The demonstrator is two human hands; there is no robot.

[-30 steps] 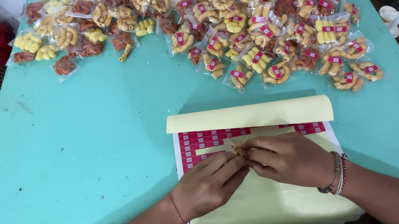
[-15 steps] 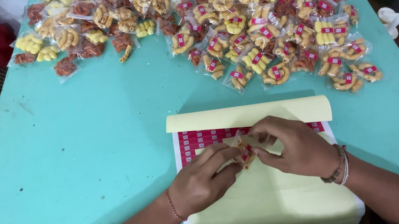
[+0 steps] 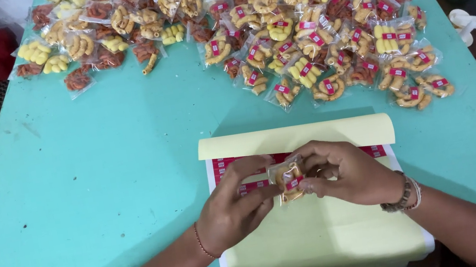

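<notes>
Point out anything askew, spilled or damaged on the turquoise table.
Nothing looks damaged or spilled. The clear snack packets lie in loose heaps on the turquoise table. The yellow backing sheet overhangs the near edge, its top curled back.

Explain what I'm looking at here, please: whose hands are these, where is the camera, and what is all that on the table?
There is no machine here. A person wears a camera on the head, so the picture looks down at their own two hands. The left hand and the right hand together hold one small clear snack packet with a red sticker on it, the fingers pinching it from both sides. Under the hands lies a yellow sheet of red stickers, its top folded back. All of this rests on a turquoise table. Farther back are a large heap of stickered packets and, to its left, a smaller pile of packets without stickers.
</notes>
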